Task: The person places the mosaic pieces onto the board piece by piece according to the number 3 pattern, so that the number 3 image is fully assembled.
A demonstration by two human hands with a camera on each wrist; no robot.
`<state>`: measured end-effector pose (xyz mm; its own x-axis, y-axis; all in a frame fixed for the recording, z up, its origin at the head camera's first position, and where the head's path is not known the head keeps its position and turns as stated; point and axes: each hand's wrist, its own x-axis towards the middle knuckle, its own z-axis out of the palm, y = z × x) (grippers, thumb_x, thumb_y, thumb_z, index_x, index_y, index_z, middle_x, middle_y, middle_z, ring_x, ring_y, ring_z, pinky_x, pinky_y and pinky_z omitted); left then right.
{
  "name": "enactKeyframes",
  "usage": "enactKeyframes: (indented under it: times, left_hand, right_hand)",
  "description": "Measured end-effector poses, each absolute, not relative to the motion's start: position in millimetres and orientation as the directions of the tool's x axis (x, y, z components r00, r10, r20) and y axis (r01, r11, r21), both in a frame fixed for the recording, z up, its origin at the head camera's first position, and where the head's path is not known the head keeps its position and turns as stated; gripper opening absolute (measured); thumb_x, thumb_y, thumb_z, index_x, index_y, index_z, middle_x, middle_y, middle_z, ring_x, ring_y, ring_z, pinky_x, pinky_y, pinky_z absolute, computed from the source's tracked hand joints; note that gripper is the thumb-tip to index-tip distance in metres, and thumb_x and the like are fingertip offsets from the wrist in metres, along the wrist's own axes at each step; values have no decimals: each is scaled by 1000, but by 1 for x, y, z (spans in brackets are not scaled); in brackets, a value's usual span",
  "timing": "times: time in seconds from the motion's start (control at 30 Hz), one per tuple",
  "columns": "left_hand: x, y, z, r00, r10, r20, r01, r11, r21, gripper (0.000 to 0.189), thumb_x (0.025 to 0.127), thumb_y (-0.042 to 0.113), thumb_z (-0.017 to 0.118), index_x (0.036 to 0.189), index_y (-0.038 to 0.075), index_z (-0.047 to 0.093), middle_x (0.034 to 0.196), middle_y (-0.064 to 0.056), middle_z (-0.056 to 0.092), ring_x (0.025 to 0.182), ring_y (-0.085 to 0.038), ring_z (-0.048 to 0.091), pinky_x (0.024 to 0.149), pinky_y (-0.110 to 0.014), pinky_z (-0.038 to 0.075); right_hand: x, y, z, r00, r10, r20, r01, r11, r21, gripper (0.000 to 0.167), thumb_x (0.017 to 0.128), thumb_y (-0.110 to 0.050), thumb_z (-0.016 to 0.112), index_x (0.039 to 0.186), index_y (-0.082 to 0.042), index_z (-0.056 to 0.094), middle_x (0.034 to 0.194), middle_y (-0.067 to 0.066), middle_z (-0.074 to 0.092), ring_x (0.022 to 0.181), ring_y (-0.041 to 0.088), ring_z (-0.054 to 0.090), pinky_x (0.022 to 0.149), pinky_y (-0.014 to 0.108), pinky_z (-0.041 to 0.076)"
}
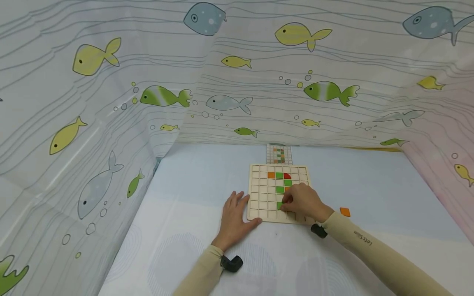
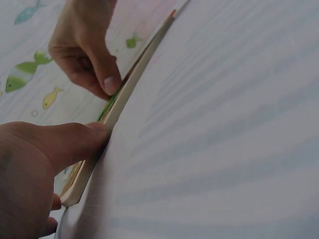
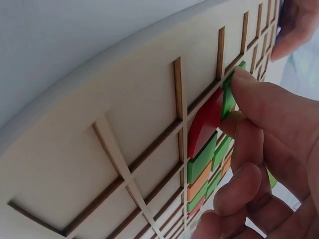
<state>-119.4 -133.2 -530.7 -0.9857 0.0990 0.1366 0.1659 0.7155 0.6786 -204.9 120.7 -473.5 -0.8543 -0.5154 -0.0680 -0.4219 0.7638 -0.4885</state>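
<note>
A square wooden grid board (image 1: 259,193) lies on the table, with green, orange and red tiles in several of its cells. My right hand (image 1: 301,201) is over its lower right part, pinching a green square tile (image 3: 228,97) between thumb and index finger at a cell. Right beside that tile is a red piece with a curved edge (image 3: 205,124), which my hand hides in the head view. My left hand (image 1: 234,220) rests at the board's left edge, fingers extended along the side and thumb at the near corner.
A small printed card with a coloured grid pattern (image 1: 270,153) lies just beyond the board. One loose orange square tile (image 1: 345,212) is on the table to the right, near my right wrist. A fish-patterned curtain (image 1: 259,82) hangs behind and at both sides.
</note>
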Motion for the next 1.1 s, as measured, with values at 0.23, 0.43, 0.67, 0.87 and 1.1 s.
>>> enactKeyframes:
  times: [0.23,0.43,0.67,0.87,1.1]
  left_hand:
    - [-121,-133,-532,-986,102,135,167,720,674,79,87,43,82,152,7,54,164,-18,42,161,-43,23,127,-66,24]
    - [-121,-133,-531,-985,101,138,168,716,678,79,87,43,83,151,6,55,164,-18,42,160,-44,24,127,-67,24]
    - [-120,-133,-529,-986,104,133,167,715,679,79,88,43,82,152,6,54,164,-18,42,160,-44,23,127,-67,23]
    - [-121,-133,-528,-985,104,137,170,713,680,79,87,43,82,152,6,54,165,-19,42,160,-45,23,127,-67,22]
    - [-120,-133,-530,-985,103,139,170,717,677,79,87,43,83,151,6,54,164,-19,42,160,-44,24,126,-68,23]
  right_hand:
    - [-205,120,-472,-857,-511,-68,-422,771,-477,13,82,-24,92,83,-15,84,73,-9,72,69,7,58,62,26,51]
    - [-203,119,-471,-858,-511,-56,-432,775,-462,13,82,-24,92,83,-14,84,72,-10,70,68,7,56,60,25,48]
    - [-199,117,-470,-865,-498,-58,-426,792,-437,13,84,-25,91,84,-14,84,75,-9,74,71,6,59,63,27,52]
    - [-197,116,-473,-857,-515,-32,-454,782,-426,12,84,-23,91,85,-12,85,79,-6,78,72,5,61,66,28,57]
    - [-197,118,-475,-845,-534,-21,-471,763,-442,10,85,-21,90,87,-12,85,79,-7,77,72,4,61,66,28,56]
